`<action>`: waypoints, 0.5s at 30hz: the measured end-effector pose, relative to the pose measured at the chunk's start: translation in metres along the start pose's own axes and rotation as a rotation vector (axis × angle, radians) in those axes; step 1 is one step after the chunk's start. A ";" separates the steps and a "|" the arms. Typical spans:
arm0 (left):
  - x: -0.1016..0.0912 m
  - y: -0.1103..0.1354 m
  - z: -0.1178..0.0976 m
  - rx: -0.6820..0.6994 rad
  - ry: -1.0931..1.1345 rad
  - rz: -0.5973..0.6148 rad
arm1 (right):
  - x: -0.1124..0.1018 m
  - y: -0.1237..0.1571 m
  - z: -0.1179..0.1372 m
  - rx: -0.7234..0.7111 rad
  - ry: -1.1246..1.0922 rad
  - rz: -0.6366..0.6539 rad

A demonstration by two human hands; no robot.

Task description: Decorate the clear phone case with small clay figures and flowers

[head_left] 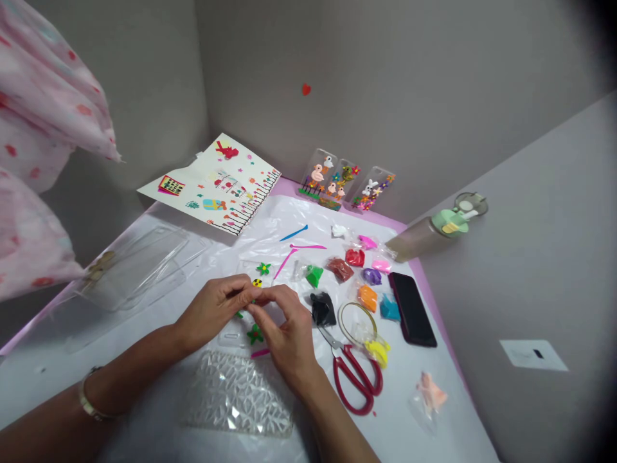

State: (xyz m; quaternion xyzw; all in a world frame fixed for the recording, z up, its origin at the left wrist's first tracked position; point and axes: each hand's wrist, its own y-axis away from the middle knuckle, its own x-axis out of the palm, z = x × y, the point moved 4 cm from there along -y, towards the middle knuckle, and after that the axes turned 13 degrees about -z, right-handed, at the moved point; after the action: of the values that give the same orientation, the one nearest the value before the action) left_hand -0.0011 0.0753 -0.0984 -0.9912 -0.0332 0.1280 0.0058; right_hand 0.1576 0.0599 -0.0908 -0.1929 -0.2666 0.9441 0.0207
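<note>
My left hand (219,308) and my right hand (288,331) meet with fingertips pinched together; whatever sits between them is too small or hidden to name. Beneath them lies a clear phone case (231,337), largely covered by my hands. On it show a green flower (263,269) with a yellow centre, a yellow-and-black round piece (257,283) and another green flower (255,333). Close to my right wrist is the end of a pink stick (261,353). A clear faceted slab (241,395) lies nearer to me, between my forearms.
Bagged clay lumps in several colours, such as black (322,310) and orange (367,298), lie right. Nearby are red-handled scissors (357,379), a ring (357,323), phone (413,310) and bottle (419,238). Decorated cases (343,181) lean on the wall beside a drawing pad (212,186).
</note>
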 end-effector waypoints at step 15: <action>-0.029 -0.015 -0.003 0.047 -0.141 -0.156 | 0.012 0.014 0.004 -0.393 0.394 0.077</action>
State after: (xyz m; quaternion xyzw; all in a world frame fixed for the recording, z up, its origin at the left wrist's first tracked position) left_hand -0.0290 0.0881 -0.0881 -0.9738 -0.1074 0.1973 0.0366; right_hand 0.1463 0.0477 -0.0991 -0.3829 -0.4280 0.8186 -0.0017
